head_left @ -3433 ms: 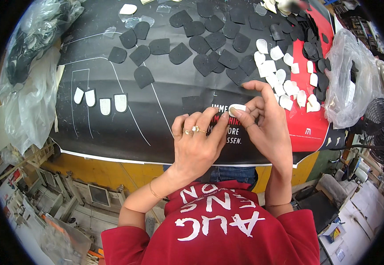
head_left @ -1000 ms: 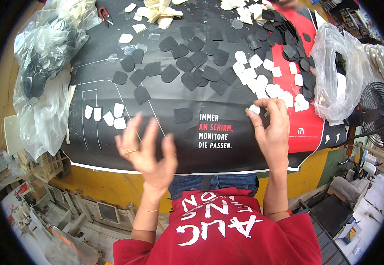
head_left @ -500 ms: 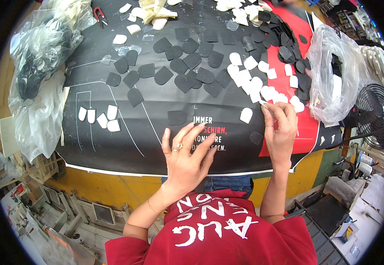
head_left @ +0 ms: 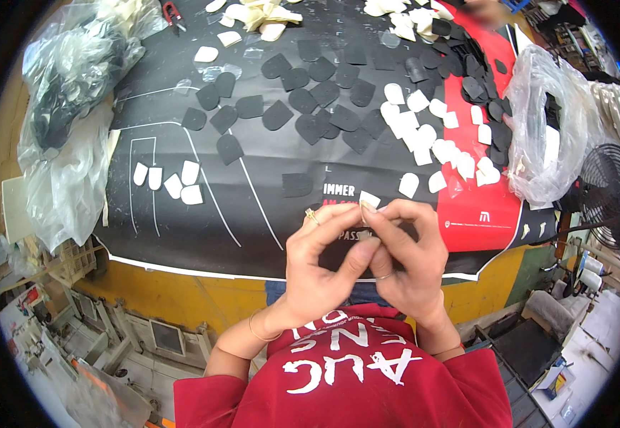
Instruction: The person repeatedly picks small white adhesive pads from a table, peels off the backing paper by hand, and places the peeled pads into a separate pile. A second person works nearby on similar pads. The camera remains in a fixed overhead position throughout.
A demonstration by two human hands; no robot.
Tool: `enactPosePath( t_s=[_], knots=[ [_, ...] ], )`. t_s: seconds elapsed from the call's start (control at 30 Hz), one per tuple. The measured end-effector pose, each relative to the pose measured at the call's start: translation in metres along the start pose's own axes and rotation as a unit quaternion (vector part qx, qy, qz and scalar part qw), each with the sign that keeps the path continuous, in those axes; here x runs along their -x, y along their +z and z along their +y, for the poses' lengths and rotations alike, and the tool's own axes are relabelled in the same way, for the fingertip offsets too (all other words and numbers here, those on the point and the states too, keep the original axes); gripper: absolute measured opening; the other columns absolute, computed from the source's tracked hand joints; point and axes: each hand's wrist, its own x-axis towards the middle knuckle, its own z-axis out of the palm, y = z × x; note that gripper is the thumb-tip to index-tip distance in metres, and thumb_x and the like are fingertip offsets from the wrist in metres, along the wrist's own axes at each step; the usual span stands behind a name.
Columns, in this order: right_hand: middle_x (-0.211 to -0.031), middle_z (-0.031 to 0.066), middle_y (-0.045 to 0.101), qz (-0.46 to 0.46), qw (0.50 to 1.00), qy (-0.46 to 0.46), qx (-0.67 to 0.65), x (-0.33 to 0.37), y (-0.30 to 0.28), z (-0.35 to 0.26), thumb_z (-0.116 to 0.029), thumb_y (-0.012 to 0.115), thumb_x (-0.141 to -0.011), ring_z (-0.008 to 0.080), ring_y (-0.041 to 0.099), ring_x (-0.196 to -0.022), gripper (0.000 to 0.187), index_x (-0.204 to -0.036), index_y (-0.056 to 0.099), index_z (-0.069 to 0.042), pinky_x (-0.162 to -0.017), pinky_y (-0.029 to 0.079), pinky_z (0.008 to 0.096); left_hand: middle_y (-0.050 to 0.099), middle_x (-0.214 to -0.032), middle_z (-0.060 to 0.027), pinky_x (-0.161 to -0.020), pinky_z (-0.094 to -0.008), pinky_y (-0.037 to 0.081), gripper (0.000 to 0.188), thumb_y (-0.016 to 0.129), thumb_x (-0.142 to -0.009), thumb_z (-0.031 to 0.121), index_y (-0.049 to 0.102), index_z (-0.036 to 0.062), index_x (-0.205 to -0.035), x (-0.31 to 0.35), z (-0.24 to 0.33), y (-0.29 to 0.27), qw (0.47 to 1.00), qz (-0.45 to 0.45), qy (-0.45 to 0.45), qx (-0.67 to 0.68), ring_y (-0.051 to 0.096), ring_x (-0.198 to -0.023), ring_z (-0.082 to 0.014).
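Both my hands meet over the near middle of the black sheet, pinching one small white patch (head_left: 370,198) between their fingertips. My left hand (head_left: 322,260) grips it from the left, thumb and forefinger together. My right hand (head_left: 413,253) closes on it from the right; the fingers hide its lower part. Just beyond my right hand lie two loose white patches, the left one (head_left: 409,185) round-topped. A heap of similar white patches (head_left: 424,135) spreads farther off. Black patches of the same shape (head_left: 303,100) are scattered across the middle.
A black and red printed sheet (head_left: 196,242) covers the table. Several white patches (head_left: 191,172) lie at left. Clear plastic bags (head_left: 74,171) stand at the left edge and another bag (head_left: 531,157) at right, near a black fan (head_left: 610,185). Red-handled snips (head_left: 173,16) lie at far left.
My right hand has come from the white heap toward the middle, and my left hand has moved right to meet it. Now both pinch a white patch; the left fingers were spread before.
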Motion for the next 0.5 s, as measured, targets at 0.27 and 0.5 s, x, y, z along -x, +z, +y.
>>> enactPosePath(
  t_s=[0.27,0.5],
  knots=[
    [-0.108,0.0095,0.061,-0.057,0.986,0.084,-0.134,-0.005,-0.002,0.001,-0.008,0.081,-0.077,0.0215,0.060,-0.089,0.048,-0.123,0.067,-0.006,-0.080,0.048,0.0326,0.072,-0.099,-0.0120,-0.084,-0.0283,0.049,0.016,0.065,-0.093,0.003,0.072,-0.0025,-0.106,0.007,-0.005,-0.027,0.995,0.007,-0.091,0.042,0.066,-0.089,-0.0167],
    [-0.085,0.0092,0.070,-0.079,0.979,0.123,-0.140,-0.010,-0.001,-0.001,0.002,0.075,-0.082,0.0190,0.068,-0.074,0.014,-0.096,0.073,-0.001,-0.066,0.053,0.0286,0.070,-0.091,-0.0073,-0.082,-0.0352,0.044,0.018,0.071,-0.084,0.003,0.074,0.0041,-0.102,0.008,-0.005,-0.027,0.980,-0.019,0.080,-0.184,0.064,-0.082,-0.0250]
  ],
)
